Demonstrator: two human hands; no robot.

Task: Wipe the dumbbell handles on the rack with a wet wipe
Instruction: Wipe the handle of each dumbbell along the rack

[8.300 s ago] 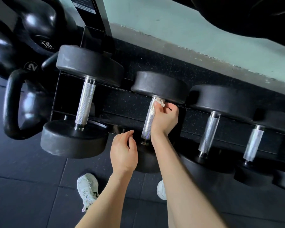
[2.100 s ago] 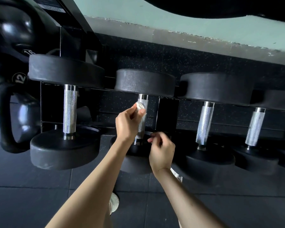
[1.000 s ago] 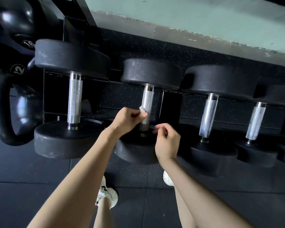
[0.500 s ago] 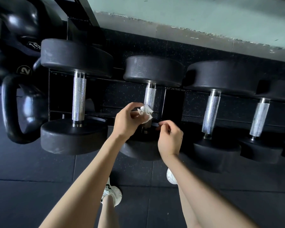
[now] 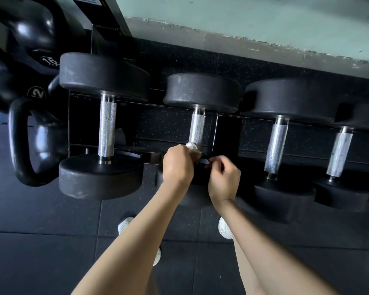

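Several black dumbbells with knurled silver handles lie side by side on a low black rack [image 5: 228, 133]. My left hand [image 5: 177, 165] grips a crumpled white wet wipe [image 5: 191, 145] at the near end of the second dumbbell's handle [image 5: 196, 129]. My right hand [image 5: 223, 177] hovers just right of it with curled fingers, thumb and forefinger pinched near a small dark piece; what it is I cannot tell. The first handle [image 5: 107, 128] stands to the left, the third handle [image 5: 276, 145] and fourth handle [image 5: 339, 152] to the right.
Black kettlebells [image 5: 30, 133] hang close on the left, one marked 16. A pale green wall [image 5: 243, 22] runs behind the rack. Dark rubber floor tiles lie below, with my white shoes [image 5: 225, 228] near the rack's front.
My left hand slid the wipe down the second handle to its near end and bunched it tighter. My right hand stayed close beside it.
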